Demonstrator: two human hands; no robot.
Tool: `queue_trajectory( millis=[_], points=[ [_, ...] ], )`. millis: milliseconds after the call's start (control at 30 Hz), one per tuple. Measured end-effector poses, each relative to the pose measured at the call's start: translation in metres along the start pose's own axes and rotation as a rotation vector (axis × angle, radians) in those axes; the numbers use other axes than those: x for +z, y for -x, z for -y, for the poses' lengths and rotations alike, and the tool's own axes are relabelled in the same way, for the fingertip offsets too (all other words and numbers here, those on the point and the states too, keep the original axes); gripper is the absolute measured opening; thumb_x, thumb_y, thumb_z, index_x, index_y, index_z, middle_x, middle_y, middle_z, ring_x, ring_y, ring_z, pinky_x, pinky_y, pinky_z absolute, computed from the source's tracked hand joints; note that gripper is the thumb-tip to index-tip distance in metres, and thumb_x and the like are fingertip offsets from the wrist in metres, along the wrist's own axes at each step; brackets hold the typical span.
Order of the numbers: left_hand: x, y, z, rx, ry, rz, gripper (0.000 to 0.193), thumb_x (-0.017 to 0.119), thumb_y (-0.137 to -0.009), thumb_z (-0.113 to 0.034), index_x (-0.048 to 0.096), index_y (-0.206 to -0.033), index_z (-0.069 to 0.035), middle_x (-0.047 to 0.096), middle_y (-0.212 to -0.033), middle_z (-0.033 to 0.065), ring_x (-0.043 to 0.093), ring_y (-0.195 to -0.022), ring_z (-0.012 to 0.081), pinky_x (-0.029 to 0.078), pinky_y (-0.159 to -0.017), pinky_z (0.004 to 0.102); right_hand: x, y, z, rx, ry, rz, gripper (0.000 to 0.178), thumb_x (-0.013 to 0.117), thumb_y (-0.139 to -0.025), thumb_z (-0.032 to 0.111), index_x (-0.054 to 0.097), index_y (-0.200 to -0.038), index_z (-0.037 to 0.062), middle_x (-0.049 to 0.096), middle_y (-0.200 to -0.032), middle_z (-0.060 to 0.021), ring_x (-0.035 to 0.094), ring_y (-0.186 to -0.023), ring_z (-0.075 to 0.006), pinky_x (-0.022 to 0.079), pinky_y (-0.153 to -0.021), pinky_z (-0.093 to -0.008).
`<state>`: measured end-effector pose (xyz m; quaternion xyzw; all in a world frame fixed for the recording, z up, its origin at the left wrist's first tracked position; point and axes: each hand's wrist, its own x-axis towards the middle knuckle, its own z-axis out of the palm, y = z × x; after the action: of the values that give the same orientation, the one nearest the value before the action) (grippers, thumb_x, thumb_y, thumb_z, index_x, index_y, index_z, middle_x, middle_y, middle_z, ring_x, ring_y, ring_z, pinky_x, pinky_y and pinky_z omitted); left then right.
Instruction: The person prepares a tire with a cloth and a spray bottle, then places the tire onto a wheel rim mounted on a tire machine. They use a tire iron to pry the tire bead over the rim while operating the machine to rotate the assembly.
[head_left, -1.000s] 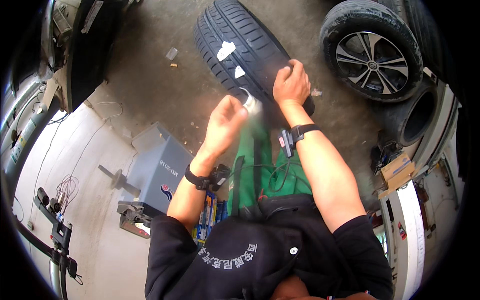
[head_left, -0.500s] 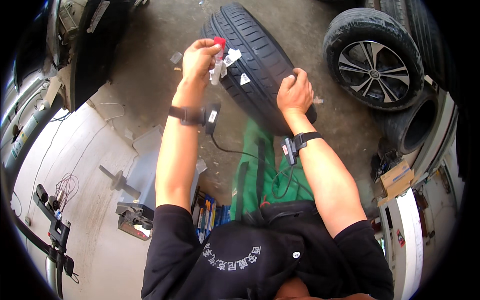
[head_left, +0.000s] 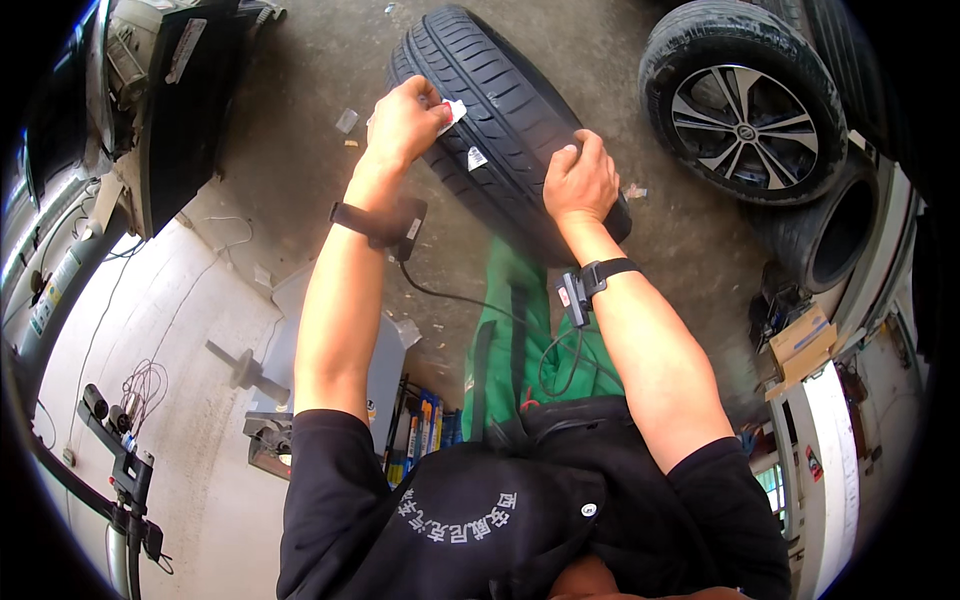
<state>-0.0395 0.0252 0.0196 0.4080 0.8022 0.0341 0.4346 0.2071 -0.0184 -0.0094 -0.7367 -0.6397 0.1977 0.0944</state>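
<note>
Tire (head_left: pixel 515 130) with white printed tread label (head_left: pixel 476 158) near left hand (head_left: pixel 406 120)

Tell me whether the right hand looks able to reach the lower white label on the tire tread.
Probably yes: the right hand rests on the same tire, and only bare rubber shows between it and the lower white label.

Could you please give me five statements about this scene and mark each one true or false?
1. The right hand is at the side of a tyre. True.
2. The left hand is down by the trousers. False: it is at the upper white label.
3. A smaller white label is on the tread. True.
4. The right wrist wears a black strap. True.
5. The wheel on the right has no rim. False: it has a spoked rim.
</note>
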Motion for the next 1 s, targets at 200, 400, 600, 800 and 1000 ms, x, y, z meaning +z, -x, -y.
queue_trajectory(
  millis=[200,400,600,800,1000],
  points=[
    [-0.003,-0.003,-0.022,-0.006,-0.228,0.035,0.026,0.080,-0.079,-0.024,0.067,-0.089,-0.003,0.072,-0.077,0.0099,0.070,-0.072,0.0180,0.054,-0.069,0.0318,0.000,0.002,-0.004,-0.008,0.004,-0.002,0.033,0.053,-0.085,0.029,0.060,-0.111,0.0082,0.069,-0.102,-0.0148,0.063,-0.098,-0.0373,0.047,-0.088,-0.0498],
    [-0.010,-0.009,-0.018,-0.197,-0.050,0.155,0.026,0.081,-0.079,-0.021,0.072,-0.096,-0.003,0.072,-0.073,0.0094,0.069,-0.064,0.0158,0.054,-0.063,0.0319,0.001,0.002,-0.002,-0.013,0.007,-0.021,0.033,0.053,-0.085,0.029,0.060,-0.109,0.0084,0.069,-0.100,-0.0152,0.063,-0.096,-0.0376,0.047,-0.086,-0.0499],
    [0.004,0.009,-0.018,-0.154,-0.084,-0.093,0.036,0.080,-0.079,-0.026,0.074,-0.110,-0.008,0.076,-0.086,0.0069,0.073,-0.082,0.0173,0.055,-0.079,0.0317,0.004,0.003,0.000,-0.025,0.011,-0.032,0.033,0.054,-0.084,0.029,0.060,-0.109,0.0080,0.068,-0.098,-0.0157,0.064,-0.095,-0.0379,0.048,-0.085,-0.0501],
    [0.008,0.020,-0.025,-0.091,-0.184,-0.126,0.027,0.076,-0.080,-0.028,0.078,-0.101,-0.011,0.076,-0.093,0.0086,0.073,-0.088,0.0239,0.055,-0.083,0.0348,0.002,0.006,-0.002,-0.030,0.007,-0.035,0.034,0.054,-0.085,0.029,0.060,-0.110,0.0079,0.068,-0.100,-0.0158,0.063,-0.097,-0.0375,0.047,-0.087,-0.0497],
    [0.009,0.013,-0.013,-0.048,-0.118,-0.091,0.020,0.073,-0.083,-0.023,0.076,-0.098,-0.010,0.075,-0.091,0.0110,0.071,-0.088,0.0274,0.054,-0.082,0.0385,0.004,0.006,-0.002,-0.015,0.005,-0.022,0.034,0.054,-0.085,0.029,0.060,-0.110,0.0078,0.068,-0.101,-0.0157,0.063,-0.098,-0.0372,0.047,-0.088,-0.0494]
  ],
)
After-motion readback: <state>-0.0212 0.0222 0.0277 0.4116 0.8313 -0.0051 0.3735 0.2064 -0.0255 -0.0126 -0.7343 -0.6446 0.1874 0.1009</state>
